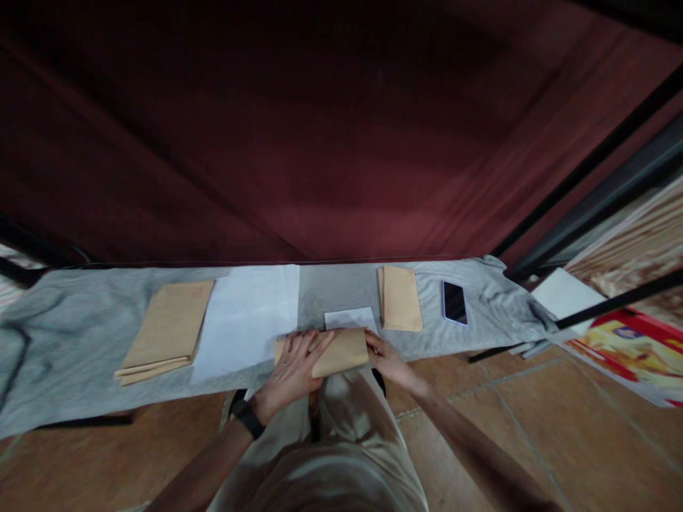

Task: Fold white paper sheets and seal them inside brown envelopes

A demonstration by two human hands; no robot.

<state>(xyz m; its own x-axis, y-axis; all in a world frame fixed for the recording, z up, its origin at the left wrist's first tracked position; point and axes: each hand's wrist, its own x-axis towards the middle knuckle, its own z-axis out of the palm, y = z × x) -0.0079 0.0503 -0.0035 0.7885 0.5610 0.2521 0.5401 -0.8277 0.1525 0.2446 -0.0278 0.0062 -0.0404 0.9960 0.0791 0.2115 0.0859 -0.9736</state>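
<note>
A brown paper envelope (341, 353) lies at the front edge of the cloth-covered bench, right in front of my body. My left hand (299, 363) rests flat across its left part, fingers stretched out and thumb apart. At the envelope's right end, my right hand (381, 353) has its fingers closed on the edge; the fingertips are partly hidden. Just behind the envelope, and partly covered by it, is a small white paper (351, 318). To the left of my left hand lie large white sheets (248, 313).
A stack of large brown envelopes (168, 323) lies far left. Right of centre are smaller brown envelopes (402, 299) and a phone (454, 304). A grey cloth (341, 284) covers the narrow bench. Behind hangs a dark red curtain (341, 156); a colourful box (634, 348) is at right.
</note>
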